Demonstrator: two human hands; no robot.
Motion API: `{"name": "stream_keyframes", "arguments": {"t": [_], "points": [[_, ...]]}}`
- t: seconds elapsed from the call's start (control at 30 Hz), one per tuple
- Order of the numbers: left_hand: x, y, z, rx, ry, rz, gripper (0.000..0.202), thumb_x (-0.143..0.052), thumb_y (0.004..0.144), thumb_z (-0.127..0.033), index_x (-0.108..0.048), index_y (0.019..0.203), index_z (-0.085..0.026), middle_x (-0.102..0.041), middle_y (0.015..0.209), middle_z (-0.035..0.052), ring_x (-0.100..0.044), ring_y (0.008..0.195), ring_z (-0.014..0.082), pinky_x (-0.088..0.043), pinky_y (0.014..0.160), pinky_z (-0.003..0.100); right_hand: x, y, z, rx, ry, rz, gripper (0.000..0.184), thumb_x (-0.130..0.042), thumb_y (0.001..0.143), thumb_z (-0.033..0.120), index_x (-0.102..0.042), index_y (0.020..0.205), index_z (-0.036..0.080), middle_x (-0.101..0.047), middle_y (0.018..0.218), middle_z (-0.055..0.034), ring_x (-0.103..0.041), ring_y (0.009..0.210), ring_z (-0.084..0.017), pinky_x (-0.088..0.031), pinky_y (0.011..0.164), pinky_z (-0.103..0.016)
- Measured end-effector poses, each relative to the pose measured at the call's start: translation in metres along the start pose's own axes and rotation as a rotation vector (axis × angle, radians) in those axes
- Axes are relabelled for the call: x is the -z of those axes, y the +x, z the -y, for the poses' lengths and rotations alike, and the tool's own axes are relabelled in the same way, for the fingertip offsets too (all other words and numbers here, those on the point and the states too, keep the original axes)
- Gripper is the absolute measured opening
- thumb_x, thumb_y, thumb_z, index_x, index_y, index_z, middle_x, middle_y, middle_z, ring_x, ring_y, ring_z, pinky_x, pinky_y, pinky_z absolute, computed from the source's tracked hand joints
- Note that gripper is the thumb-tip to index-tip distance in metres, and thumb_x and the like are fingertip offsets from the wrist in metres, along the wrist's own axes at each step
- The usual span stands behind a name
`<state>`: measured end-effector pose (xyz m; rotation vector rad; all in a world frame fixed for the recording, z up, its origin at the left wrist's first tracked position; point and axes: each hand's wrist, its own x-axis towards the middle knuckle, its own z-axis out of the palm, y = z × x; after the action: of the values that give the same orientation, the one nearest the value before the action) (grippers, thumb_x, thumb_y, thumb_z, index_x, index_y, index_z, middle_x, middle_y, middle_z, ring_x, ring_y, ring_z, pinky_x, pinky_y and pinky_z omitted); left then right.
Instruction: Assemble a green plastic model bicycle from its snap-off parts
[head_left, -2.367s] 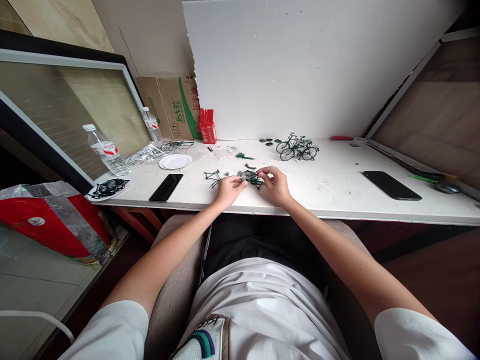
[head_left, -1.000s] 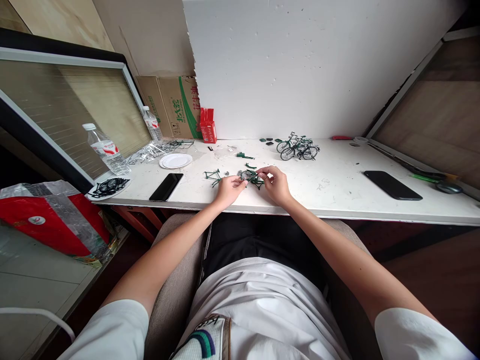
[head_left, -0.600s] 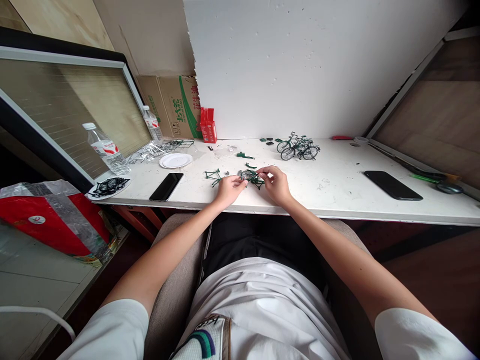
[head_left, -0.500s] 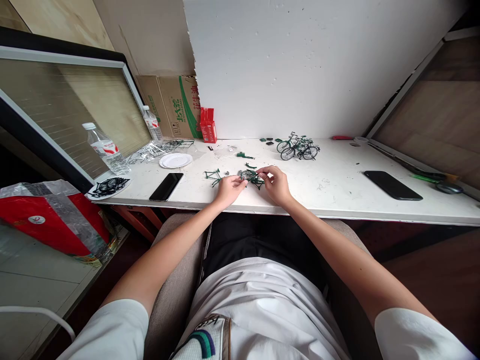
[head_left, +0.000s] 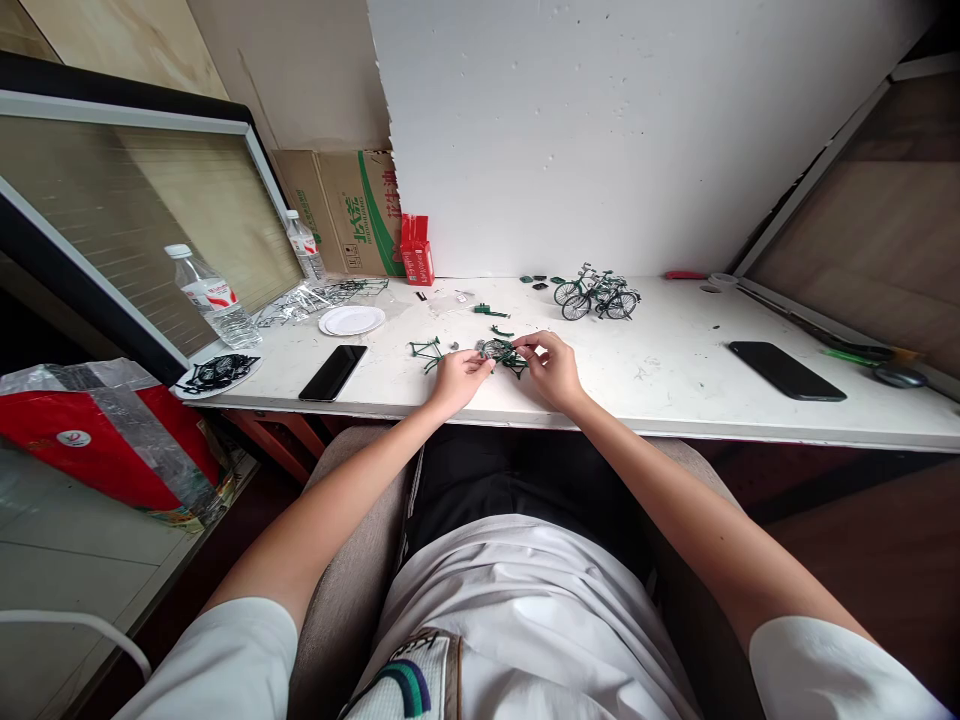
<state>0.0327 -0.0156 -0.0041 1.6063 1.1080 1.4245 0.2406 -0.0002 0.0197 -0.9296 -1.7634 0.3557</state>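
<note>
Dark green model bicycle parts (head_left: 512,362), a spoked wheel among them, lie between my two hands at the table's front. My left hand (head_left: 463,380) is closed in a pinch at their left side; its fingertips hold a part beside the wheel. From the right, my right hand (head_left: 551,370) pinches a small dark part, mostly hidden by the fingers. A green bicycle frame (head_left: 426,352) lies just left of my left hand. Behind the hands are a small curved green piece (head_left: 501,332) and a longer green piece (head_left: 491,311).
Assembled model bicycles (head_left: 596,295) stand at the back. Phones lie left (head_left: 333,373) and right (head_left: 786,371). On the left are white paper plates (head_left: 351,320), a plate of black parts (head_left: 217,374), a water bottle (head_left: 214,300) and a small red box (head_left: 417,250).
</note>
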Motion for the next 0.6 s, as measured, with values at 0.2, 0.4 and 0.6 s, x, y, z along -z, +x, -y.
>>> {"name": "stream_keyframes", "arguments": {"t": [0.2, 0.4, 0.6], "points": [[0.000, 0.001, 0.004, -0.003, 0.012, -0.016, 0.028, -0.081, 0.086, -0.041, -0.077, 0.090, -0.014, -0.081, 0.093, 0.0131, -0.078, 0.087, 0.0255, -0.064, 0.082, 0.036, -0.002, -0.001, 0.000, 0.046, -0.097, -0.003, 0.020, -0.058, 0.103, 0.036, -0.074, 0.102, 0.024, -0.076, 0.101, -0.0097, -0.065, 0.094, -0.028, -0.054, 0.073, -0.042], [-0.001, 0.003, 0.007, -0.011, 0.001, -0.033, 0.026, -0.081, 0.085, -0.041, -0.077, 0.090, -0.016, -0.081, 0.091, 0.0118, -0.078, 0.086, 0.0248, -0.064, 0.082, 0.035, -0.010, -0.009, 0.009, 0.153, -0.378, 0.091, 0.021, -0.051, 0.106, 0.028, -0.072, 0.107, 0.024, -0.073, 0.104, -0.0140, -0.059, 0.106, -0.033, -0.051, 0.069, -0.042], [0.000, 0.002, 0.004, -0.012, -0.007, -0.027, 0.026, -0.081, 0.085, -0.040, -0.076, 0.088, -0.016, -0.081, 0.091, 0.0120, -0.078, 0.084, 0.0245, -0.063, 0.080, 0.034, -0.011, -0.010, 0.009, 0.184, -0.448, 0.102, 0.018, -0.055, 0.103, 0.027, -0.072, 0.110, 0.024, -0.074, 0.100, -0.0126, -0.061, 0.102, -0.032, -0.047, 0.060, -0.039]]}}
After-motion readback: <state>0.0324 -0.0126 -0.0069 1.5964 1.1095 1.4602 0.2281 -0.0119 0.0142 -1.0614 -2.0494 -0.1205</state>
